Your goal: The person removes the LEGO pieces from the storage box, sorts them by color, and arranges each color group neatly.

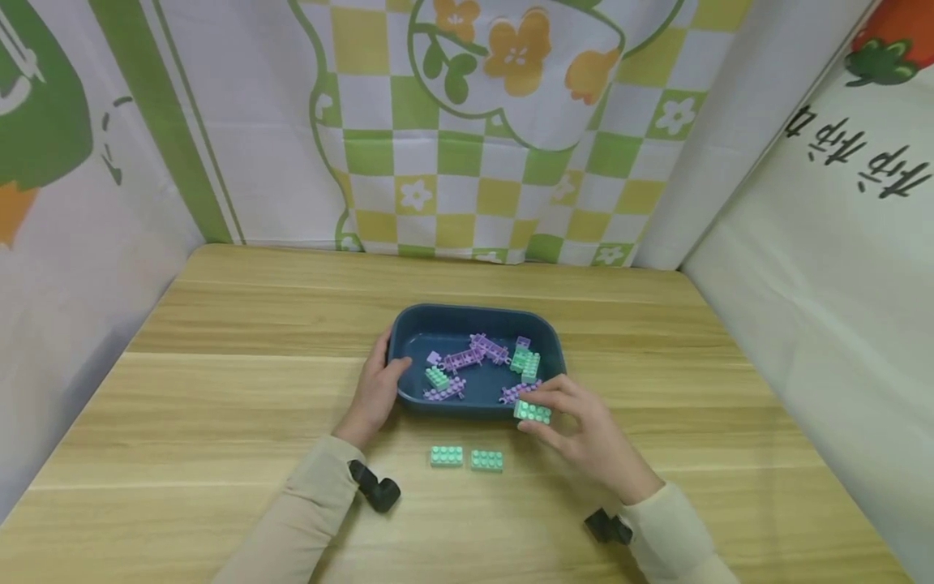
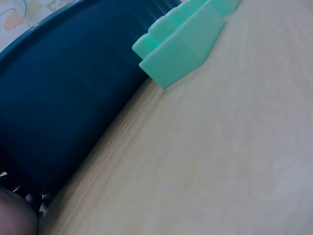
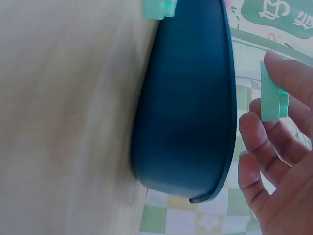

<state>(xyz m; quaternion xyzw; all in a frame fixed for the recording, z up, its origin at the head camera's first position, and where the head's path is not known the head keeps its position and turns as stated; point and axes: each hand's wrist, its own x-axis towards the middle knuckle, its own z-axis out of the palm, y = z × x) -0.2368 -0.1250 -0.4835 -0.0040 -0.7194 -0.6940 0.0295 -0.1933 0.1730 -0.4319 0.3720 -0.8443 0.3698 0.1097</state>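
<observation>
My left hand grips the left end of a dark blue tub, its thumb over the rim. Near the tub's front right corner, my right hand pinches a mint-green toy building brick between thumb and fingers. In the right wrist view this held brick is raised beside the tub's wall, studs facing the palm. Two more mint-green bricks, one on the left and one on the right, lie side by side on the table before the tub, studs up.
Inside the tub are several purple studded pieces and mint-green bricks. The tub stands on a wood-grain table. A checkered cloth hangs behind the table's back edge, and printed white cloth hangs at the sides.
</observation>
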